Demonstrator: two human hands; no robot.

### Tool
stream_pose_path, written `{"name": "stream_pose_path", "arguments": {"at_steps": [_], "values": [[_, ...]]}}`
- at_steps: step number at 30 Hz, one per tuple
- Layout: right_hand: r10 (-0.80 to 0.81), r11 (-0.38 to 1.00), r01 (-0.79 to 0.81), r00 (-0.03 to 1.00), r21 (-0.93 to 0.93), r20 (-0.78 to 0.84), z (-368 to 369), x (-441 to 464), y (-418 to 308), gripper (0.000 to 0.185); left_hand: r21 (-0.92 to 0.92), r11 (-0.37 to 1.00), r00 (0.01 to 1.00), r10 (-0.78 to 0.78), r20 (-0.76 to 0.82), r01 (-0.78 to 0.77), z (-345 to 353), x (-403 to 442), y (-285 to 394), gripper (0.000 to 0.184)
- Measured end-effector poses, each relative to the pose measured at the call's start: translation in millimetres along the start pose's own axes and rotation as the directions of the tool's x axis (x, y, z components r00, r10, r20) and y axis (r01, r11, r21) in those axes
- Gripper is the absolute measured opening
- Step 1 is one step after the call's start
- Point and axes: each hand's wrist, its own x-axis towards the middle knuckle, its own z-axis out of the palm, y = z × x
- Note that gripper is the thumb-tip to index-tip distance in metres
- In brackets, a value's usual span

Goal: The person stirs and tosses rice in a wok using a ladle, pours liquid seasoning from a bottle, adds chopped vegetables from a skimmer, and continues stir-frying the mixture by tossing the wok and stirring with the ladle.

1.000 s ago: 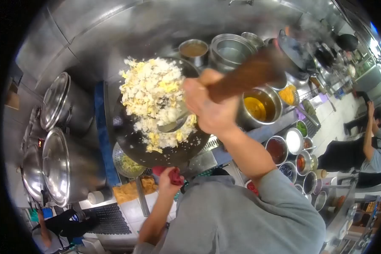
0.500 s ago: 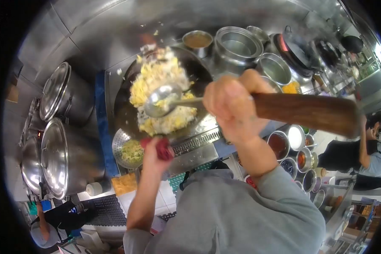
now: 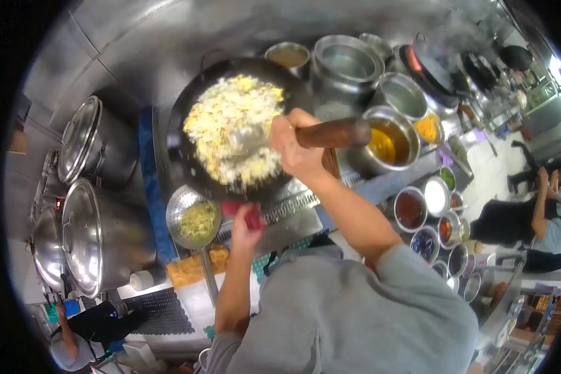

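- Lidded stockpots, steel (image 3: 109, 234): at eight o'clock from the wok, beyond a blue strip.
- Wok, black (image 3: 179, 140): at centre for these bearings, with dark wall showing around its load.
- Rice and egg (image 3: 237, 106): inside the wok, in a broad, loose mound. Just changed: down from a toss with bits aloft, now gathered; judged back against the hot metal, within reach of the ladle.
- Steel pot of yellow liquid (image 3: 383, 144): at three o'clock.
- Strainer, perforated (image 3: 178, 206): at seven o'clock, just beside the wok, bearing pale green shreds.
- Ladle, wooden-handled (image 3: 340, 133): blurred bowl at the mound, handle end toward three o'clock.
- Right hand (image 3: 296, 149): at four o'clock, above the rim, closed firmly round the ladle.
- Left hand (image 3: 245, 234): at six o'clock, clenched on a red cloth.
- Red cloth (image 3: 254, 218): bunched near the rim; cannot tell whether wrapped around a wok handle.
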Motion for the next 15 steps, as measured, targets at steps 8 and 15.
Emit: {"name": "stream_pose_path", "arguments": {"at_steps": [8, 15], "values": [[0.021, 0.977, -0.019, 1.0, 0.213, -0.011, -1.3, 18.9, -62.2, 0.028, -0.047, 0.982, 0.982, -0.179, 0.063, 0.182, 42.7, -22.9, 70.0, 0.009], [-0.001, 0.978, 0.008, 0.999, 0.207, -0.035, -1.6, 40.1, -55.1, 0.03, 0.046, 0.996, 0.997, 0.073, 0.039, -0.075, 15.2, -13.3, 3.0, 0.006]]}}
